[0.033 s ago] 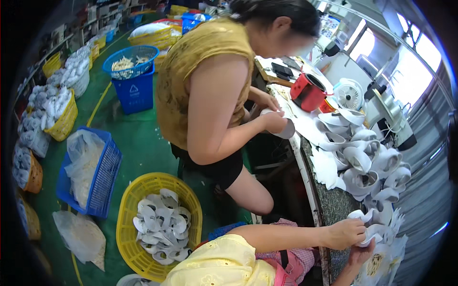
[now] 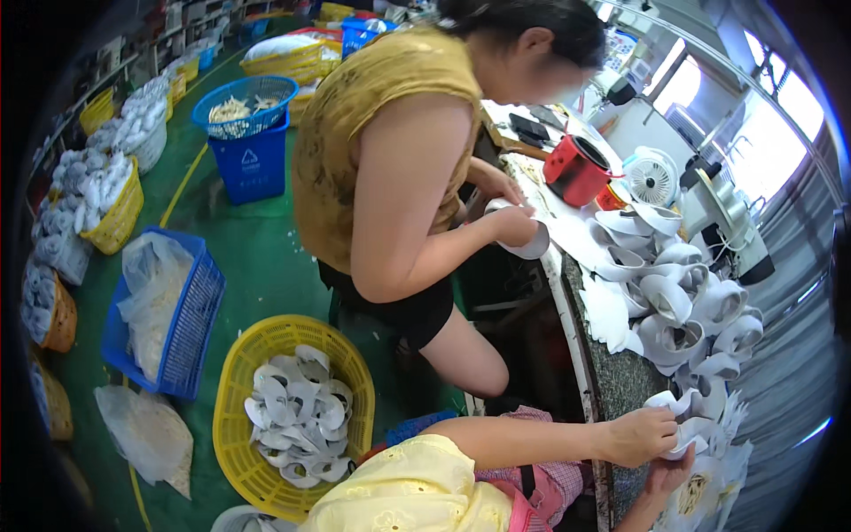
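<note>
At the lower right, my left hand (image 2: pixel 636 437) is closed on a white curved piece (image 2: pixel 694 436) that looks like a shoe upper. From beneath, my right hand (image 2: pixel 667 476) grips the same piece, its fingers partly hidden behind it. Another white upper (image 2: pixel 671 402) lies just beyond my left hand's fingers. Beside both hands rises a heap of white and grey uppers (image 2: pixel 671 297) on the worktable (image 2: pixel 620 383). Under and around the held piece are crumpled white sheets (image 2: pixel 722 461).
A co-worker in a mustard top (image 2: pixel 390 133) sits to my left, holding a pale upper (image 2: pixel 529 241). A red pot (image 2: pixel 567 177) and a white fan (image 2: pixel 651 180) stand farther along the table. Yellow basket (image 2: pixel 229 426) with uppers and blue crate (image 2: pixel 191 324) are on the floor.
The whole view has shifted slightly. The co-worker has leaned a little to the right, and the upper in their hands shows more of its opening. My hands stay almost the same.
</note>
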`<state>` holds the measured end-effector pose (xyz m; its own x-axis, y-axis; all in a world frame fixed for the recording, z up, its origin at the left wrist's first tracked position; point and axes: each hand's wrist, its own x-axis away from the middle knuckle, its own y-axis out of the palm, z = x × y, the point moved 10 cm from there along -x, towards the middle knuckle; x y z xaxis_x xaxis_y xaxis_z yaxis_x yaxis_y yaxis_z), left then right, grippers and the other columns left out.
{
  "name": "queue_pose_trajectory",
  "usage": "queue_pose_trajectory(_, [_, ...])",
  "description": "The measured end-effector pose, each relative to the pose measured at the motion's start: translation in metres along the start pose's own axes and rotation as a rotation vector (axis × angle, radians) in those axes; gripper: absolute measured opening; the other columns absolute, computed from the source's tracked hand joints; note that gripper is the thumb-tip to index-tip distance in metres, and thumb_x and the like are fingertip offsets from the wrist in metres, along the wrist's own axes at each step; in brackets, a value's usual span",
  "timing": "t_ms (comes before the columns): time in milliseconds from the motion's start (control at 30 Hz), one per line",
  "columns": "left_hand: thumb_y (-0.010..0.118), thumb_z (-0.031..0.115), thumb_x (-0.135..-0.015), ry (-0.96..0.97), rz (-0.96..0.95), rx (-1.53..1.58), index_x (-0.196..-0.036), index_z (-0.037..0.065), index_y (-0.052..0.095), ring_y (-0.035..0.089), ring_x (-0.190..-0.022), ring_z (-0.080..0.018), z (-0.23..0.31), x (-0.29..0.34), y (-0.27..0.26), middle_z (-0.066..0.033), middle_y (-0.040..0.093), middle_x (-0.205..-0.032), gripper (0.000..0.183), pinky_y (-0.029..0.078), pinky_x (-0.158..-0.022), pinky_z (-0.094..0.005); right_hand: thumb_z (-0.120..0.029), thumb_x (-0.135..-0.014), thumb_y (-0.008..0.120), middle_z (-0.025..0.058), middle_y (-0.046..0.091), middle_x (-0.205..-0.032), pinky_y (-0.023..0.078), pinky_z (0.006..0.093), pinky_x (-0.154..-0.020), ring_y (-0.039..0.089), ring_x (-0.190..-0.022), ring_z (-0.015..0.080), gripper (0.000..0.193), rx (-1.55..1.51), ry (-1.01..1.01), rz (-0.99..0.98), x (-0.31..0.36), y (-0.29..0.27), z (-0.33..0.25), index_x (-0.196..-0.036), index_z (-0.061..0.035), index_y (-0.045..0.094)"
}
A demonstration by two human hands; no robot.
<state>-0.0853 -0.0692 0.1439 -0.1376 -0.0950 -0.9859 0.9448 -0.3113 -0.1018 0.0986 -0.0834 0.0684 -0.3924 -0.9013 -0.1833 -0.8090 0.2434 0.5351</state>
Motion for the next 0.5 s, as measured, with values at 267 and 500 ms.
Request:
queue_pose_trajectory(267, [0.056, 0.013, -0.06, -0.14, 0.236, -0.144, -0.068, 0.003, 0.045, 0.047, -0.067, -0.0225, -0.015, 0.019, -0.041, -0.0067, 0.044, -0.068, 0.016, 0.039, -0.062, -0.0324, -0.022, -0.087, 0.045, 0.0125, 0.053, -0.105, 0.041, 0.0314, -0.081, 0.053, -0.091, 0.0184, 0.032, 0.049, 0.02, -0.225, -0.011, 0.045, 0.01, -0.108, 0.0024, 0.046])
queue_pose_trajectory(500, [0.058, 0.013, -0.061, -0.268, -0.002, 0.014, -0.072, 0.006, 0.047, 0.05, -0.071, -0.025, -0.043, 0.015, -0.027, -0.008, 0.047, -0.072, 0.018, 0.04, -0.061, -0.0362, -0.015, -0.083, 0.05, 0.0125, 0.052, -0.103, 0.044, 0.0343, -0.08, 0.052, -0.094, 0.0211, 0.032, 0.42, -0.345, -0.035, -0.009, 0.028, -0.027, -0.108, 0.0045, 0.044])
